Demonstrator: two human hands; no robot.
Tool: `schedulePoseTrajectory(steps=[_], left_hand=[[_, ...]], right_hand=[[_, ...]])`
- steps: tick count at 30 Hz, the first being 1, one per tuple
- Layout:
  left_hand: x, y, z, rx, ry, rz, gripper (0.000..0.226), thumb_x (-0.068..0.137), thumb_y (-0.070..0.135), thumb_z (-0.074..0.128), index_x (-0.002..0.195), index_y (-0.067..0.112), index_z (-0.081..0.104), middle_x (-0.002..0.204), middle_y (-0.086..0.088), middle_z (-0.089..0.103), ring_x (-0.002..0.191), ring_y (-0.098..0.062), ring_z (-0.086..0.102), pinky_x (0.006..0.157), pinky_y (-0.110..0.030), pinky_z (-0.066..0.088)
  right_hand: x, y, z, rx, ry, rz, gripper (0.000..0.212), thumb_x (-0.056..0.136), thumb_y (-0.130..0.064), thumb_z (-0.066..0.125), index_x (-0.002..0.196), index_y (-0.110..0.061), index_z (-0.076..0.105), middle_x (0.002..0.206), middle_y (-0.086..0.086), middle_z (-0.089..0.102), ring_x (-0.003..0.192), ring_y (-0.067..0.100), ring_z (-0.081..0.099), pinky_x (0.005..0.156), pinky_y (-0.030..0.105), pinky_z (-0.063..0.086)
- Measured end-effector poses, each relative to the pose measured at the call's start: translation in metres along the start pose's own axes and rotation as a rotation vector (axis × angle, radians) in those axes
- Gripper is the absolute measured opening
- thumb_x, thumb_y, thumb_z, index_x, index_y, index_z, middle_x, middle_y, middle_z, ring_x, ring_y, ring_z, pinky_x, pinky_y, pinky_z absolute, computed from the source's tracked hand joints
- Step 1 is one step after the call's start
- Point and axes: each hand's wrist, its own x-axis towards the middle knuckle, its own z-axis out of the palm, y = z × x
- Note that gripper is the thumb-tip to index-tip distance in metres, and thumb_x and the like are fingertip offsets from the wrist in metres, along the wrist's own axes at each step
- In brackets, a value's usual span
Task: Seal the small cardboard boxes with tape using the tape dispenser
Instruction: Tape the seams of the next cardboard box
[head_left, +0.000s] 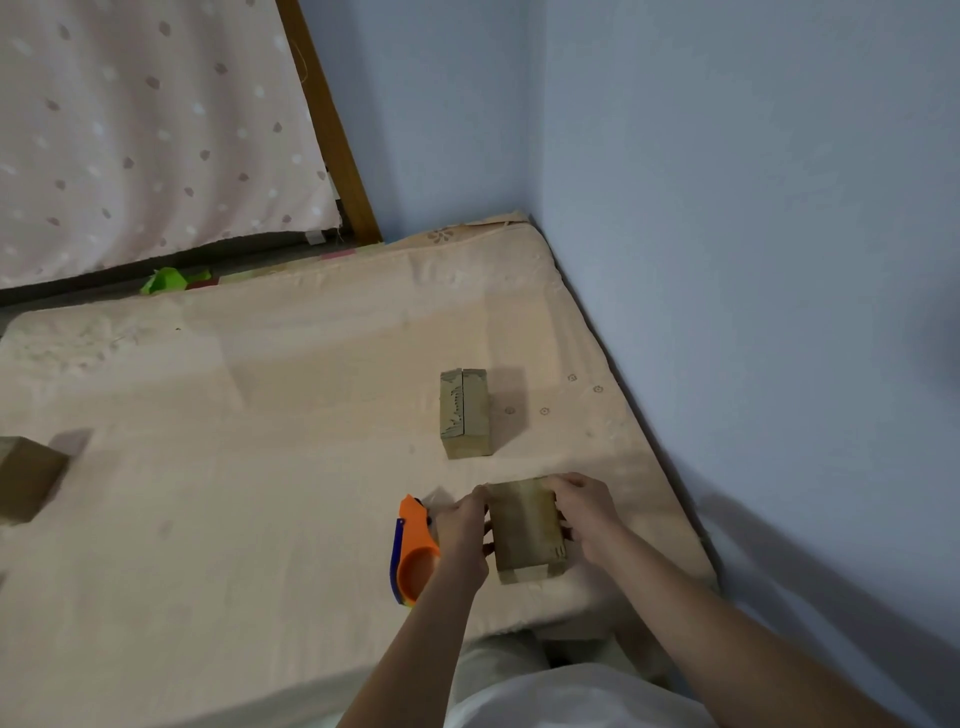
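Note:
A small cardboard box (527, 525) with tape over its top lies on the beige mattress (260, 493) near the front edge. My left hand (462, 525) grips its left side and my right hand (584, 512) grips its right side. Just left of my left hand, an orange and blue tape dispenser (413, 553) lies on the mattress, untouched. A second small box (465, 413) with a taped top seam stands farther back. A third box (26, 480) sits at the left edge of view.
Blue walls close in on the right and behind the mattress corner. A pink dotted curtain (145, 135) and a wooden post (332, 135) stand at the back left. A green scrap (171, 280) lies beyond the mattress.

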Motion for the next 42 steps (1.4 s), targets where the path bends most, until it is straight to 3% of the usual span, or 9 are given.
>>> schedulePoseTrajectory(steps=[3,7,12,16,22,27,31,34,42], left_hand=[[0.001,0.008,0.000,-0.008,-0.039,-0.041,0.028,0.090,0.033,0.064,0.109,0.013,0.066,0.107,-0.006,0.072,0.099,-0.031,0.066,0.079,-0.046,0.055],[0.007,0.022,0.002,0.143,-0.020,-0.029,0.045,0.079,0.046,0.076,0.107,0.011,0.065,0.103,-0.009,0.072,0.095,-0.035,0.068,0.087,-0.054,0.056],[0.006,0.029,0.004,0.234,-0.041,-0.032,0.045,0.078,0.040,0.081,0.107,0.012,0.061,0.106,-0.009,0.067,0.097,-0.035,0.065,0.086,-0.052,0.058],[0.004,0.024,-0.001,0.219,-0.071,0.001,0.030,0.082,0.027,0.080,0.101,0.011,0.063,0.108,-0.011,0.065,0.100,-0.035,0.063,0.084,-0.050,0.059],[0.005,0.012,-0.010,0.203,-0.110,0.074,0.034,0.082,0.027,0.079,0.110,0.011,0.068,0.110,-0.007,0.067,0.101,-0.032,0.065,0.087,-0.050,0.058],[0.006,0.003,-0.004,0.264,0.013,0.179,0.032,0.086,0.036,0.075,0.113,0.019,0.069,0.104,-0.003,0.068,0.093,-0.024,0.066,0.068,-0.035,0.061],[-0.003,0.002,0.009,0.362,0.131,0.221,0.036,0.088,0.048,0.069,0.113,0.022,0.063,0.097,0.001,0.063,0.093,-0.020,0.060,0.071,-0.032,0.055],[-0.008,0.001,0.016,0.400,0.191,0.238,0.036,0.086,0.048,0.071,0.110,0.024,0.060,0.091,0.003,0.062,0.084,-0.014,0.057,0.064,-0.026,0.048],[-0.005,-0.002,0.016,0.374,0.173,0.260,0.031,0.087,0.043,0.072,0.106,0.020,0.063,0.092,0.000,0.064,0.079,-0.011,0.056,0.056,-0.024,0.042]], right_hand=[[0.004,-0.006,0.003,0.001,0.010,0.070,0.037,0.090,-0.040,0.055,0.100,-0.006,0.066,0.105,0.018,0.069,0.094,0.028,0.065,0.085,0.041,0.057],[0.008,-0.020,0.007,-0.084,0.016,0.110,0.057,0.083,-0.065,0.061,0.104,-0.012,0.060,0.104,0.009,0.066,0.096,0.028,0.062,0.090,0.046,0.056],[0.002,-0.027,0.009,-0.124,-0.005,0.088,0.040,0.085,-0.042,0.071,0.105,-0.009,0.060,0.103,0.011,0.065,0.095,0.029,0.063,0.089,0.047,0.058],[0.000,-0.024,0.003,-0.097,-0.046,0.054,0.028,0.089,-0.029,0.073,0.103,-0.007,0.065,0.102,0.011,0.067,0.095,0.029,0.064,0.088,0.046,0.058],[-0.002,-0.013,0.000,-0.214,0.003,-0.097,0.022,0.092,-0.035,0.069,0.099,-0.014,0.072,0.098,0.004,0.069,0.094,0.023,0.064,0.085,0.044,0.059],[-0.013,-0.014,0.010,-0.432,0.101,-0.254,0.022,0.102,-0.028,0.053,0.106,-0.012,0.068,0.107,0.005,0.068,0.093,0.018,0.061,0.078,0.031,0.049],[-0.026,-0.014,0.022,-0.523,0.115,-0.237,0.039,0.099,-0.046,0.053,0.118,-0.013,0.055,0.113,0.005,0.063,0.098,0.021,0.058,0.079,0.030,0.044],[-0.029,-0.010,0.024,-0.552,0.139,-0.234,0.050,0.093,-0.053,0.060,0.121,-0.013,0.052,0.115,0.004,0.063,0.107,0.025,0.061,0.079,0.027,0.041],[-0.027,-0.012,0.018,-0.453,0.158,-0.200,0.029,0.091,-0.043,0.065,0.104,-0.017,0.059,0.101,-0.001,0.062,0.091,0.019,0.056,0.073,0.028,0.040]])
